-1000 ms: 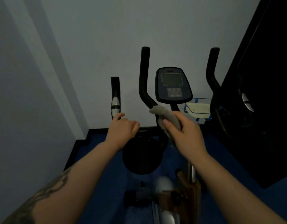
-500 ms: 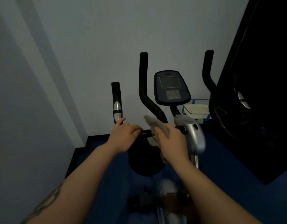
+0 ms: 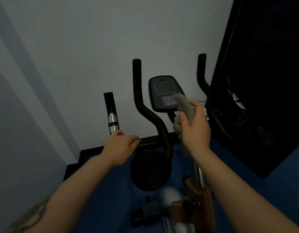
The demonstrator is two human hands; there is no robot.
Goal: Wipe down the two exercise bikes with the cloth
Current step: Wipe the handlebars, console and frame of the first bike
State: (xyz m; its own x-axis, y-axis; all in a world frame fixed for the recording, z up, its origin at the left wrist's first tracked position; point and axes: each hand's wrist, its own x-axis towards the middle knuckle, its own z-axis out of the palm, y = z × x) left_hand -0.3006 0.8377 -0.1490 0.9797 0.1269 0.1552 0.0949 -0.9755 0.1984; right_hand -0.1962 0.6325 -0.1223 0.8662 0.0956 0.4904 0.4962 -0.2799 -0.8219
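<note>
Far left: pale wall (image 3: 44,81). Next, short black grip (image 3: 111,113) with a silver band, standing upright. Just below it, left hand (image 3: 119,145), fingers curled round the horizontal handlebar (image 3: 150,141) of the exercise bike (image 3: 151,170). Right of that, a tall curved black bar (image 3: 142,106), then the console (image 3: 165,93). Against the console's lower right corner, grey cloth (image 3: 184,106), clamped in the curled fingers of the right hand (image 3: 195,130). Far right: another curved bar (image 3: 204,88), dark panel (image 3: 271,64).
</note>
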